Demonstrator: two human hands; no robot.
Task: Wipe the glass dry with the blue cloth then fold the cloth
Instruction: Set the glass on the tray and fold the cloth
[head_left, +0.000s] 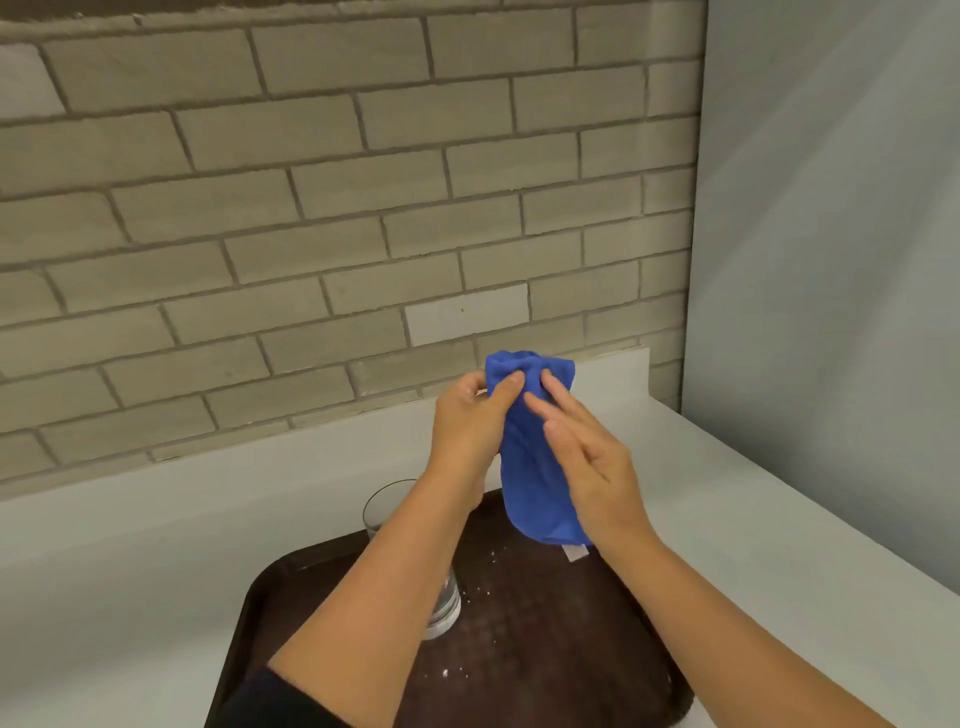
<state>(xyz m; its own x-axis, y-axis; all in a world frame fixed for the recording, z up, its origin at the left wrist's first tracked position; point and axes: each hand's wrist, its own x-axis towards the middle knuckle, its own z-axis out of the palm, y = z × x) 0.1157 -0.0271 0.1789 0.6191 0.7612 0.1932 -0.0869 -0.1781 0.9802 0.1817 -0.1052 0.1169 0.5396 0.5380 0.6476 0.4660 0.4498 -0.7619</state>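
Note:
The blue cloth (535, 467) hangs bunched in the air above the tray, with a white label at its lower end. My left hand (467, 426) pinches its top edge between thumb and fingers. My right hand (587, 457) lies against the cloth's right side with its fingers straight, their tips near the top of the cloth. The clear glass (441, 597) stands upright on the dark brown tray (545, 649), below and left of the cloth. My left forearm crosses in front of the glass and hides its middle.
The tray sits on a white counter (130, 571) and carries small white specks. A brick wall (311, 234) runs along the back, and a plain grey wall (831, 260) closes the right side.

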